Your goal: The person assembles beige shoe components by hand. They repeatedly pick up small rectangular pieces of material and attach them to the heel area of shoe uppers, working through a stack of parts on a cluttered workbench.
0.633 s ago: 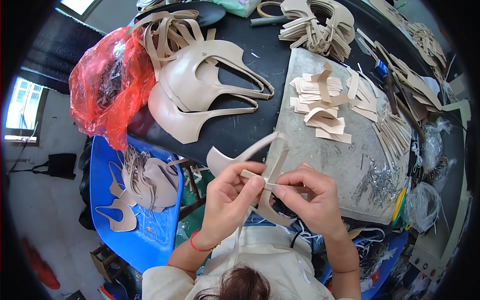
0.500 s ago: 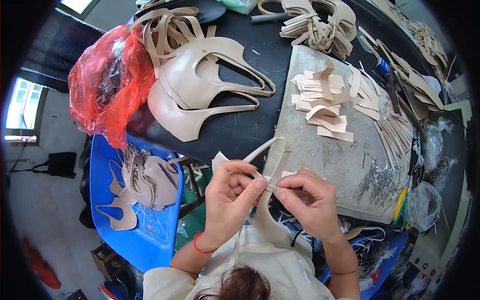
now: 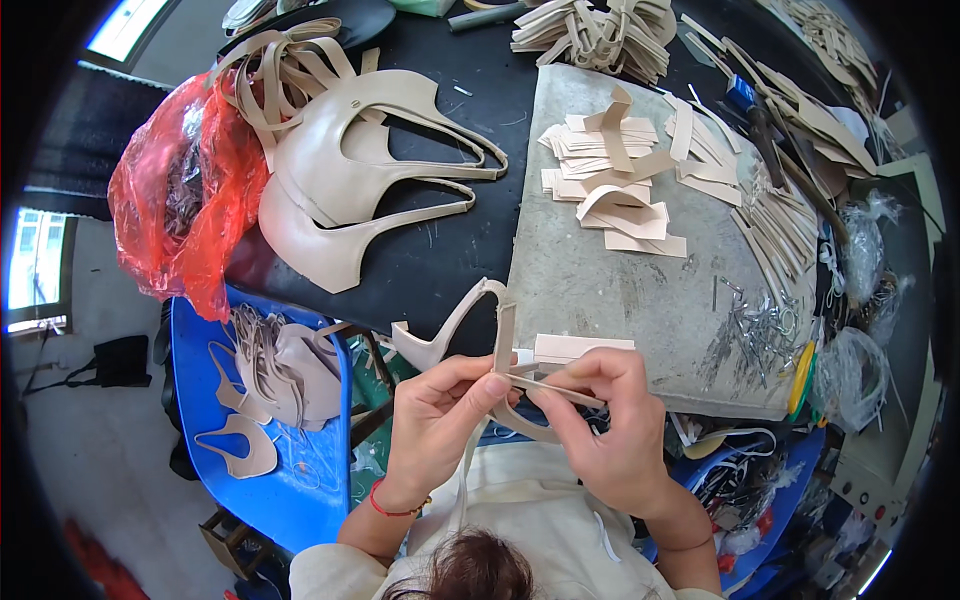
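Close to my body, my left hand [image 3: 437, 418] pinches a curved beige leather piece [image 3: 462, 312] between thumb and fingers. The piece has a long looped strap that bends up and back over the table edge. My right hand [image 3: 612, 428] grips a narrow beige leather strip [image 3: 562, 388] between thumb and forefinger. Its left end meets the strap at my left fingertips; whether it is wrapped around the strap I cannot tell. Just beyond my right fingers, a wider pale strip [image 3: 585, 347] lies on the edge of the grey slab [image 3: 640, 300].
Cut leather strips [image 3: 615, 150] are piled on the slab, with metal tools [image 3: 755, 325] at its right. Similar leather pieces [image 3: 330, 150] lie on the black table at left, beside a red plastic bag [image 3: 185, 190]. A blue tub [image 3: 290, 500] holds more pieces.
The view has shifted, so the table things sit further left. My right hand has moved slightly away from the left, and a longer stretch of the narrow strip now shows between them.
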Motion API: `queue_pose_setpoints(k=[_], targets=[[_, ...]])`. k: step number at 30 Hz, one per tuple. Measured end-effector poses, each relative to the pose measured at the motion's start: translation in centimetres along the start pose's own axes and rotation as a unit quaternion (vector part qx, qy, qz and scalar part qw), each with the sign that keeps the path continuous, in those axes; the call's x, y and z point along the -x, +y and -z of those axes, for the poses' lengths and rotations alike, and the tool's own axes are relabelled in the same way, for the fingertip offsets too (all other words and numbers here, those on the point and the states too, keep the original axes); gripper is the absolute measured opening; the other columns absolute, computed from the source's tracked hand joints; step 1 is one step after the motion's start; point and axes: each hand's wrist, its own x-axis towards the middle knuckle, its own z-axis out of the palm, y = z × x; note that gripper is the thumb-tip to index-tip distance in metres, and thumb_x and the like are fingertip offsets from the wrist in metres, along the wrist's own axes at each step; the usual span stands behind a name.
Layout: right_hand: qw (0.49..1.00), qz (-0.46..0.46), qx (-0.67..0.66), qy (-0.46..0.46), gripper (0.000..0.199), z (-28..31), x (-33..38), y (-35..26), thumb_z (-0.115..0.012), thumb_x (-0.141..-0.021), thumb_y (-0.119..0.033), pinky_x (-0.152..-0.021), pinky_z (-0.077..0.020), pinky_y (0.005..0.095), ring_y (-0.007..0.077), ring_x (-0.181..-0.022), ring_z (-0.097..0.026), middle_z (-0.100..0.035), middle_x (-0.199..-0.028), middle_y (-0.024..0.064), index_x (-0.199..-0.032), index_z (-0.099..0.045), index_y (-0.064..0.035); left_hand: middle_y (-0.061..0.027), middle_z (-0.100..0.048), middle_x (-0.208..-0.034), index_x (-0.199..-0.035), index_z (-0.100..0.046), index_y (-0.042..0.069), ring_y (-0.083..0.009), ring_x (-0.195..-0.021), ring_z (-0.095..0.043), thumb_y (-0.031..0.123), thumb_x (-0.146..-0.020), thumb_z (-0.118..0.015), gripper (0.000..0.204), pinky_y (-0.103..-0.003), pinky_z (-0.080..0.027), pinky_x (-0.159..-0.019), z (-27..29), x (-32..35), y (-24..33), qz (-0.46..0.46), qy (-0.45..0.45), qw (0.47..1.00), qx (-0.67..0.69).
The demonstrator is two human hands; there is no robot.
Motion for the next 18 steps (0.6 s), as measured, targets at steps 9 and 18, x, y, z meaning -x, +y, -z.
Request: queue_pose_setpoints(k=[9, 18], targets=[[0.996, 0.05, 0.063, -0.031, 0.022, 0.4, -0.6, 0.5, -0.067, -0.081, 0.001, -0.063, -0.0523, 0.0317, 0.0237, -0.073, -0.067, -0.065, -0.085, 0.0141, -0.1, -0.055, 0.001, -0.0066, -0.063, -0.093, -0.111, -0.056, -0.006, -0.0101, -0.083, -0.059, 0.012, -0.096, -0.056, 0.024, -0.024, -0.049, -0.076, -0.7, 0.2, -0.1, 0.004, 0.005, 1.0, -0.018], [0.984, 0.109, 0.124, -0.062, 0.017, 0.5, -1.1, 0.7, -0.064, -0.079, 0.003, -0.063, -0.0451, 0.0374, 0.0294, -0.071, -0.055, -0.06, -0.081, 0.0128, -0.095, -0.06, 0.0007, -0.0067, -0.061, -0.089, -0.102, -0.055, -0.004, -0.0107, -0.078, -0.061, 0.01, -0.096, -0.053, 0.015, -0.025, -0.05, -0.07, -1.0, 0.0, 0.5, 0.047, -0.03, 0.998, 0.012]])
